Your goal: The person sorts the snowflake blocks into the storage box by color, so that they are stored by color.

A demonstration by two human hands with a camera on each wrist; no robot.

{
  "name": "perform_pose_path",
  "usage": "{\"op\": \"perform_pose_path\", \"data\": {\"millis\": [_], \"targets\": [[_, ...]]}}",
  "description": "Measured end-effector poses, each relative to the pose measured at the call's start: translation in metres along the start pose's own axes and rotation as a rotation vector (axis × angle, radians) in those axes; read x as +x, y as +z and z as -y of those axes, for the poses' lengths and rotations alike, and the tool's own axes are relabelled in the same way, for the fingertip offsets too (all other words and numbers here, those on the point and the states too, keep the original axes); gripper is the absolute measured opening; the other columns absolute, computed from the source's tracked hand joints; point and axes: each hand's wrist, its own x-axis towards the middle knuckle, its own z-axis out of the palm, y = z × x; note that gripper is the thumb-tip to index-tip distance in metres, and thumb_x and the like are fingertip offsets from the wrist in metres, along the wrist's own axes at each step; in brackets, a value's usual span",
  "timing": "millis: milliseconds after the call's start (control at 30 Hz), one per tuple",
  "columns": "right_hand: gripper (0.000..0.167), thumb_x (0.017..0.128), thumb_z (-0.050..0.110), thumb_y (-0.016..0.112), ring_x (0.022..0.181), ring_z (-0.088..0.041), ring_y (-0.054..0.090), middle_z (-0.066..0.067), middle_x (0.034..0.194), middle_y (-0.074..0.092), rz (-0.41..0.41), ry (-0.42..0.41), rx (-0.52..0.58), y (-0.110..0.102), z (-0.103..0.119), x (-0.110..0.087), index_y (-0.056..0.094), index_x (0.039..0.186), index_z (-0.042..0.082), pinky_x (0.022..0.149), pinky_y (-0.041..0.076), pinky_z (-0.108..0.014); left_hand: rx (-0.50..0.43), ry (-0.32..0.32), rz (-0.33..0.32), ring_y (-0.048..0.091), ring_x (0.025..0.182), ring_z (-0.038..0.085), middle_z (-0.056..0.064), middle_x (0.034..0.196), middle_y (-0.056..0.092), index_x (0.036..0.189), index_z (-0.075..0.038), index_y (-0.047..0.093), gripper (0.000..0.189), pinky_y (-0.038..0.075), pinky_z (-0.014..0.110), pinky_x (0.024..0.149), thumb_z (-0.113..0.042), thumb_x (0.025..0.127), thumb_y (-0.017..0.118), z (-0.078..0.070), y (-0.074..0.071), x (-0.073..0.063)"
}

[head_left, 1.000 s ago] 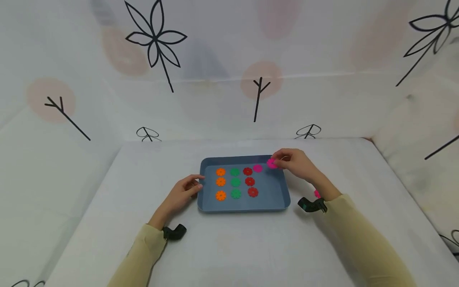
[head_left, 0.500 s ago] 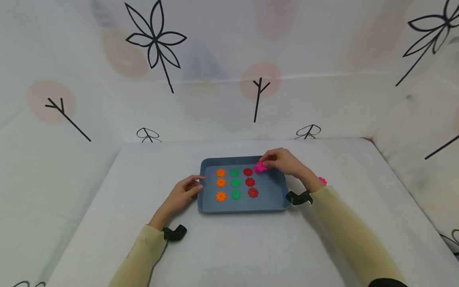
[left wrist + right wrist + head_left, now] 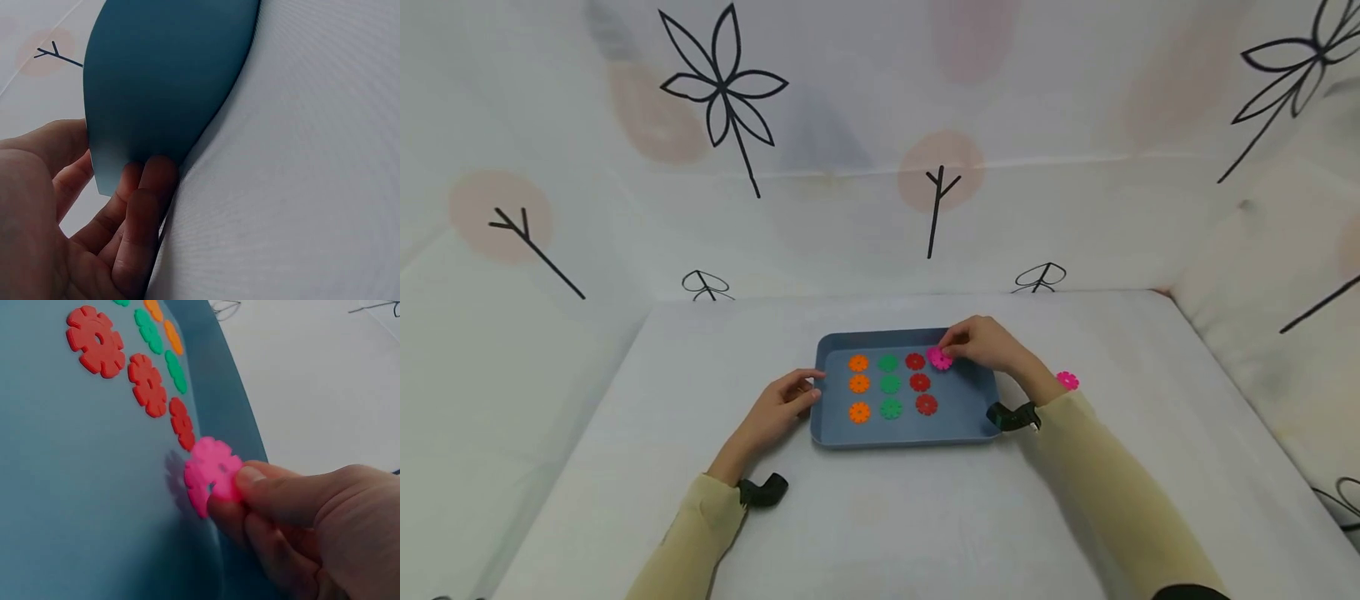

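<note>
My right hand (image 3: 985,343) pinches a pink interlocking disc (image 3: 209,475) between thumb and fingers, close over the floor of the blue-grey tray (image 3: 880,433), at its back right. The pink shape overlaps a second pink outline, so the two are hard to separate. Beside it stand a column of red discs (image 3: 920,382), then green discs (image 3: 891,384) and orange discs (image 3: 860,384), each notched around the edge. At the tray's left side my left hand (image 3: 778,408) holds the rim; in the left wrist view its fingers (image 3: 140,231) lie against the outer wall.
Another pink disc (image 3: 1067,381) lies on the white table (image 3: 880,525) right of the tray, near the right forearm. White cloth walls (image 3: 820,225) with printed plant drawings rise behind and at both sides. A dark camera mount sits on each wrist.
My right hand has moved left with the pink disc, over the spot where another pink disc lay. The pink disc on the table has come out from behind the forearm. The left hand stays put.
</note>
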Motion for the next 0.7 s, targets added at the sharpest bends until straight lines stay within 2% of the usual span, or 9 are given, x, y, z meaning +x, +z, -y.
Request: {"op": "perform_pose_path", "data": {"millis": [500,700], "targets": [[0.01,0.091,0.012,0.072,0.087,-0.022,0.058,0.001,0.09,0.072,-0.013,-0.035,-0.098,0.007,0.002,-0.002,0.079,0.098,0.012,0.078,0.047,-0.039,-0.001,0.003,0.0,0.057,0.079,0.035,0.012,0.098,0.06,0.133,0.003,0.057,0.034,0.046,0.028,0.064,-0.012,0.102,0.059,0.0,0.001,-0.001],[0.009,0.091,0.013,0.073,0.086,-0.021,0.058,0.002,0.09,0.071,-0.017,-0.028,-0.104,0.01,0.004,-0.002,0.079,0.098,0.012,0.076,0.047,-0.038,0.011,0.002,-0.023,0.057,0.077,0.029,0.01,0.099,0.061,0.135,-0.002,0.058,0.035,0.045,0.028,0.063,-0.015,0.102,0.059,0.031,0.004,0.008]]}}
